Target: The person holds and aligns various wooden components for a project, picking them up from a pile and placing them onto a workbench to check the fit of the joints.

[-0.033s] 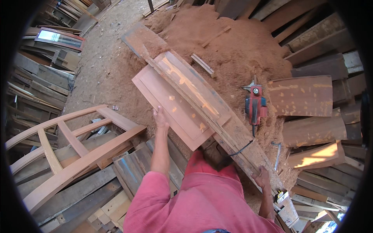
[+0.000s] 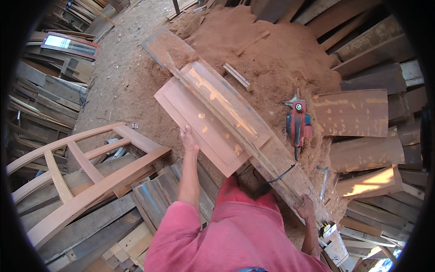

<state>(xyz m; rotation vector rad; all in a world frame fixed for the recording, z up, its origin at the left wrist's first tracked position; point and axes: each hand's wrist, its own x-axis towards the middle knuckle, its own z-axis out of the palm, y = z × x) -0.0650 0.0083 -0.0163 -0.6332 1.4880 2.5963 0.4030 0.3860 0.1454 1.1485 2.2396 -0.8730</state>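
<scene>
A pale reddish wooden panel (image 2: pixel 195 122) with orange patches lies tilted diagonally across a long worn board (image 2: pixel 164 47), with long narrow strips (image 2: pixel 265 163) running over it. My left hand (image 2: pixel 189 140) grips the panel's lower-left edge. My right hand (image 2: pixel 304 207) is closed on the strips near the board's lower-right end, beside a yellow-and-black object (image 2: pixel 325 229) too small to make out. A red-and-black power planer (image 2: pixel 299 122) rests to the right of the board, a black cord (image 2: pixel 281 177) crossing the board below it. A metal square (image 2: pixel 323 181) lies nearby.
A curved wooden frame (image 2: pixel 81 163) rests on stacked boards (image 2: pixel 154 204) at left. Piled planks (image 2: pixel 371 59) and patched panels (image 2: pixel 351 111) line the right side. A broad heap of sawdust (image 2: pixel 272 54) spreads behind the board, with loose sticks (image 2: pixel 236 76). More timber stacks (image 2: pixel 54 104) stand along the left.
</scene>
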